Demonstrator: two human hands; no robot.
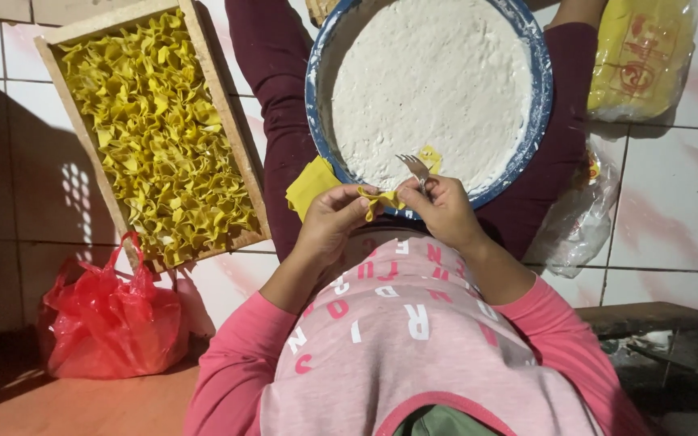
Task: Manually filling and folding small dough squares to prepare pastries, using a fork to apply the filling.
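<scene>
Step in hand: your left hand (329,218) pinches a yellow wrapper (377,199) over the filling bowl (536,97); your right hand (444,208) grips a fork (414,167). Next, likely: fold it shut, steady pinch.

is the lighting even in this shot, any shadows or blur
Head view: uneven light, bright on the white filling in the bowl, deep shadow along the left edge and beside the wooden tray; the red bag and both hands look sharp, no clear blur.
</scene>
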